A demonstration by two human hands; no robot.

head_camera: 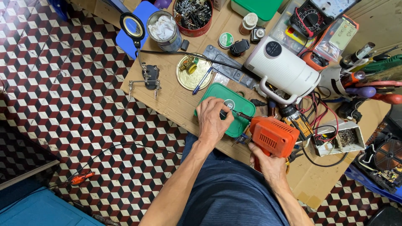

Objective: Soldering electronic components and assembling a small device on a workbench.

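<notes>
My right hand [266,162] grips the handle of an orange soldering gun [273,134] whose thin tip points left toward a green plastic lid [239,109] on the cardboard work surface. Fingers of my left hand [212,117] rest on the green lid and pinch something small and dark at the gun's tip. What that small piece is cannot be made out.
A white kettle-shaped appliance [282,69] lies behind the lid. A brass dish [194,73] with a blue pen, a helping-hand clamp with magnifier [149,75], a red tub of screws [193,16], a multimeter [310,17], screwdrivers [372,83] and tangled wires [322,121] crowd the cardboard [310,180]. Patterned tile floor [63,83] lies left.
</notes>
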